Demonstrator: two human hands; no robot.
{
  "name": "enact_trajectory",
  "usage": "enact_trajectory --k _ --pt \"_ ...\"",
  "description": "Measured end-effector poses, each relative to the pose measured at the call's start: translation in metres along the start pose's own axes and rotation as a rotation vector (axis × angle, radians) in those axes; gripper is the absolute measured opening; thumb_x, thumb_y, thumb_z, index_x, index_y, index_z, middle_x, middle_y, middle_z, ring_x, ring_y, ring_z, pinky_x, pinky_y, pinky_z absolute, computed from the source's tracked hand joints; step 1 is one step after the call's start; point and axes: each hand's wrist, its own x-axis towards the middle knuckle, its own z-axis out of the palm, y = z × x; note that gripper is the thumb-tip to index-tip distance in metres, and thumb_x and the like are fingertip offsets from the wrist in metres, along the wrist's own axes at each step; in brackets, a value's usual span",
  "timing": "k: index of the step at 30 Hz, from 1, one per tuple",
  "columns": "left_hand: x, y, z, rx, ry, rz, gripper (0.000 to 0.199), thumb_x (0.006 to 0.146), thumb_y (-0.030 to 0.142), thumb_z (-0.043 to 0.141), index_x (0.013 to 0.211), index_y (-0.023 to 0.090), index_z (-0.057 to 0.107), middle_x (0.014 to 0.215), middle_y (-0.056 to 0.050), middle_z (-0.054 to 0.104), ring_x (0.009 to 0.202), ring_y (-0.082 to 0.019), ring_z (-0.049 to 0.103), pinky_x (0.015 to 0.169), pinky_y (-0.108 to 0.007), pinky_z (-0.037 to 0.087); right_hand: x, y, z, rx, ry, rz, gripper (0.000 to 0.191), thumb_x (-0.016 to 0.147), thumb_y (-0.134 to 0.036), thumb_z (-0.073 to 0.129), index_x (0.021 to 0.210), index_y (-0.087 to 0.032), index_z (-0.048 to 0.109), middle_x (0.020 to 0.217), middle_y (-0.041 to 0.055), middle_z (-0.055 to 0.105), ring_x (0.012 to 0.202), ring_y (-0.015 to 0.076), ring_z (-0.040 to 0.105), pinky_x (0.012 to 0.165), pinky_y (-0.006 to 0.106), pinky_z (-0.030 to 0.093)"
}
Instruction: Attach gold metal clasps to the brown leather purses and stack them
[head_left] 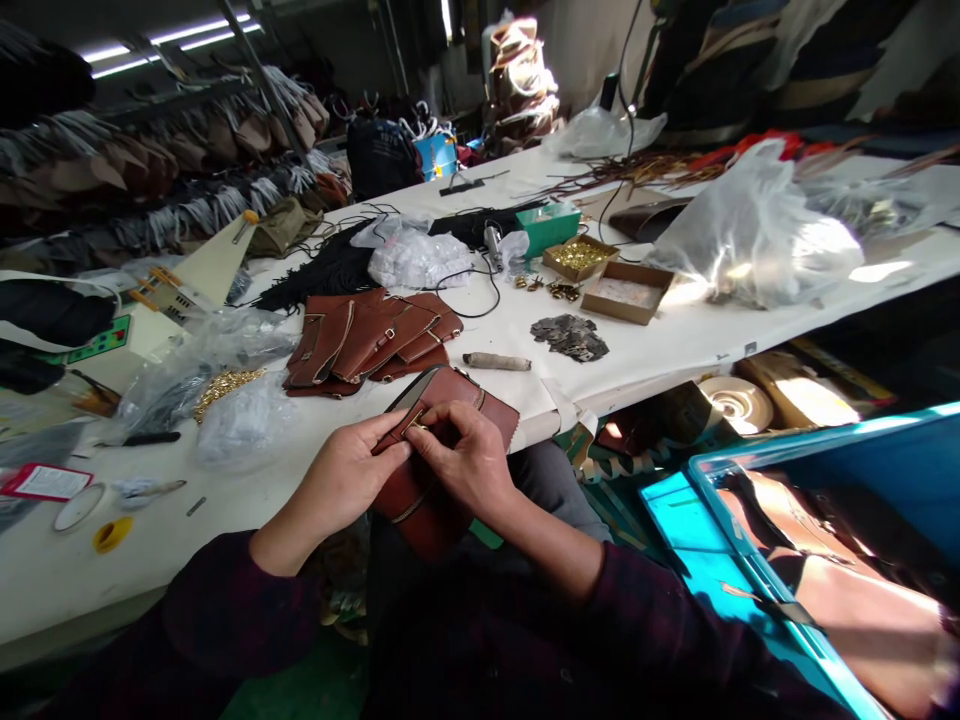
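Note:
A brown leather bag piece (435,500) with pale stitching rests over my lap against the table's front edge. My left hand (349,470) pinches its left side between thumb and fingers. Close beside it, my right hand (469,455) has its thumb and fingertips closed on a small brass-coloured fitting (417,422) at the leather. The fingers partly hide the fitting, so its exact kind is unclear. Just beyond lies a stack of similar brown leather pieces (375,335) with small buckles.
A worn rod (496,361), a heap of dark metal plates (570,337), a box of brass parts (579,256) and another cardboard box (628,292) lie on the table (517,320). A blue crate (697,540) of leather goods stands right. Plastic bags (247,420) lie left.

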Motion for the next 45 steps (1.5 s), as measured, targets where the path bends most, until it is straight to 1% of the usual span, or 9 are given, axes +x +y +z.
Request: enact_trajectory --k 7,12,16,24,30,35,37,41,45 --pt "-0.028 0.016 -0.002 0.461 0.209 0.254 0.058 0.098 0.032 0.059 0.156 0.027 0.056 0.146 -0.008 0.060 0.137 -0.026 0.060 0.120 -0.038 0.049 -0.011 -0.022 0.000 0.205 -0.003 -0.057 0.014 0.092 -0.034 0.078 0.102 -0.025 0.073 0.108 0.0048 0.072 0.103 0.0202 0.067 0.097 0.035 0.054" --pt "-0.056 0.022 0.003 0.521 0.236 0.230 0.069 0.093 0.031 0.063 0.161 0.031 0.048 0.144 -0.009 0.056 0.132 -0.027 0.063 0.108 -0.037 0.059 -0.023 -0.034 0.011 0.324 -0.076 0.148 0.034 0.083 -0.045 0.086 0.102 -0.023 0.070 0.097 0.0029 0.071 0.084 0.0182 0.065 0.080 0.032 0.057" --pt "-0.077 0.023 0.009 0.531 0.283 0.194 0.076 0.091 0.031 0.063 0.164 0.028 0.041 0.153 -0.012 0.054 0.141 -0.031 0.058 0.116 -0.044 0.055 -0.030 -0.041 0.023 0.474 -0.161 0.239 0.041 0.081 -0.045 0.086 0.111 -0.023 0.069 0.099 0.0024 0.073 0.088 0.0188 0.069 0.083 0.032 0.059" --pt "-0.107 0.014 0.000 0.487 0.090 0.026 0.085 0.095 0.051 0.066 0.170 0.032 0.030 0.165 -0.012 0.051 0.151 -0.037 0.050 0.120 -0.056 0.049 -0.040 -0.030 0.047 0.741 -0.150 0.466 0.038 0.070 -0.025 0.079 0.106 -0.023 0.068 0.090 -0.0019 0.069 0.083 0.0165 0.067 0.081 0.031 0.057" --pt "-0.087 0.027 0.016 0.890 -0.161 0.226 0.078 0.088 0.047 0.071 0.160 0.024 0.051 0.157 -0.017 0.059 0.140 -0.041 0.061 0.117 -0.055 0.050 -0.050 0.006 0.041 1.003 -0.009 0.702 0.034 0.066 -0.021 0.072 0.099 -0.021 0.067 0.080 -0.0040 0.067 0.067 0.0130 0.060 0.067 0.026 0.050" --pt "-0.041 0.041 0.031 1.125 -0.435 0.703 0.057 0.077 0.044 0.084 0.128 0.020 0.075 0.131 -0.018 0.075 0.142 -0.041 0.056 0.135 -0.059 0.016 -0.057 0.038 0.017 1.050 0.035 0.815 0.032 0.065 -0.022 0.072 0.097 -0.019 0.067 0.072 -0.0039 0.067 0.063 0.0128 0.056 0.061 0.024 0.043" --pt "-0.020 0.032 0.031 1.161 -0.478 0.823 0.050 0.075 0.053 0.087 0.110 0.018 0.078 0.112 -0.015 0.078 0.130 -0.039 0.062 0.135 -0.059 0.013 -0.062 0.051 0.010 1.043 0.050 0.857 0.029 0.064 -0.022 0.070 0.093 -0.019 0.068 0.069 -0.0041 0.065 0.059 0.0125 0.052 0.058 0.024 0.040" --pt "0.004 -0.004 0.027 1.159 -0.451 0.837 0.050 0.075 0.065 0.085 0.088 0.019 0.073 0.090 -0.007 0.072 0.100 -0.030 0.067 0.131 -0.056 0.028 -0.069 0.071 0.005 1.008 0.100 0.918 0.032 0.064 -0.021 0.071 0.096 -0.019 0.068 0.069 -0.0035 0.065 0.056 0.0120 0.049 0.055 0.025 0.035" --pt "-0.007 -0.039 0.035 1.132 -0.297 0.674 0.066 0.072 0.076 0.082 0.100 0.017 0.073 0.099 -0.011 0.072 0.106 -0.034 0.066 0.126 -0.063 0.033 -0.073 0.081 0.010 0.954 0.100 0.955 0.027 0.065 -0.022 0.075 0.090 -0.020 0.065 0.067 -0.0043 0.063 0.057 0.0114 0.049 0.056 0.025 0.035"
